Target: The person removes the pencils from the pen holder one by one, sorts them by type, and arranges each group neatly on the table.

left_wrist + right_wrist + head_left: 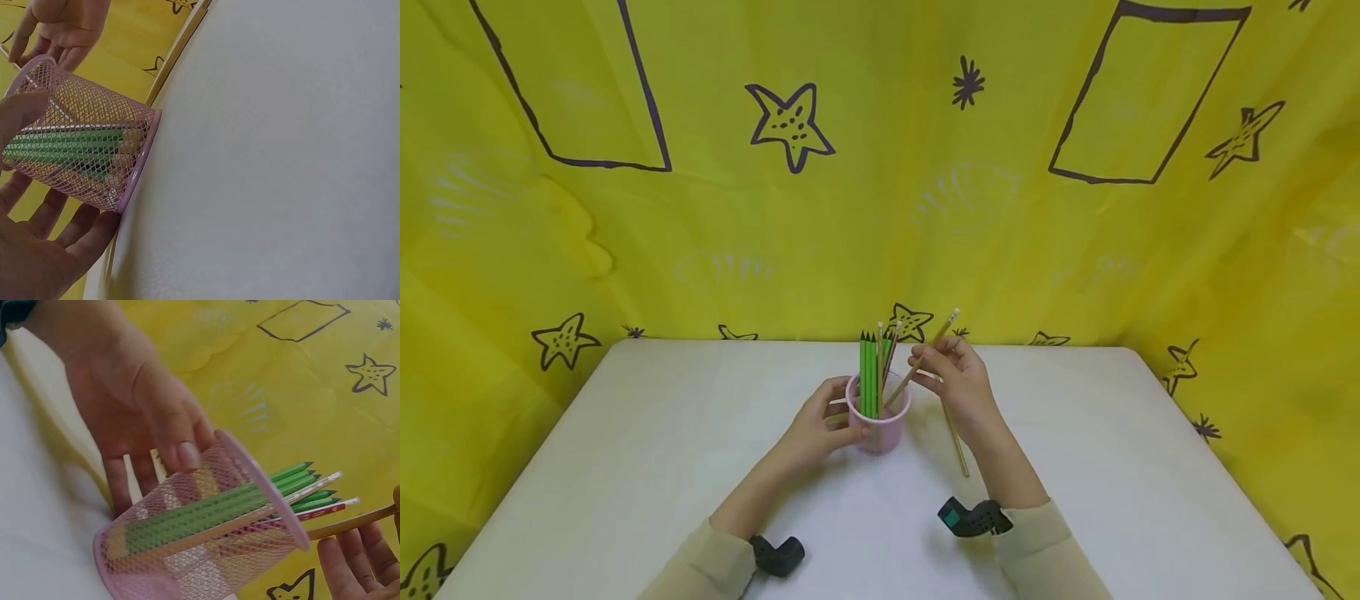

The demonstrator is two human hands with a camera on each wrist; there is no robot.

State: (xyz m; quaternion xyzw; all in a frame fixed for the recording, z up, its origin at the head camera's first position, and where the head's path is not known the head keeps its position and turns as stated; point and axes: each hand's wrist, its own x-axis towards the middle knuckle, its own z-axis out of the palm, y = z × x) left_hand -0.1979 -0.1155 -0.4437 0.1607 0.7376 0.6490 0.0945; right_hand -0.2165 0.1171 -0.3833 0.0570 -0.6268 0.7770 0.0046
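Observation:
A pink mesh pencil cup stands upright on the white table. My left hand holds it from the left, thumb on the near side and fingers around the far side. Inside are several green pencils, their dark points up, a red pencil and a gold-coloured pencil with a white eraser. My right hand pinches another gold pencil by its upper part. That pencil leans, eraser end up, its lower end inside the cup's rim.
One more gold pencil lies on the white table under and beside the right hand. Behind the table hangs a yellow cloth with drawn stars and shapes. A dark wrist device sits at each sleeve.

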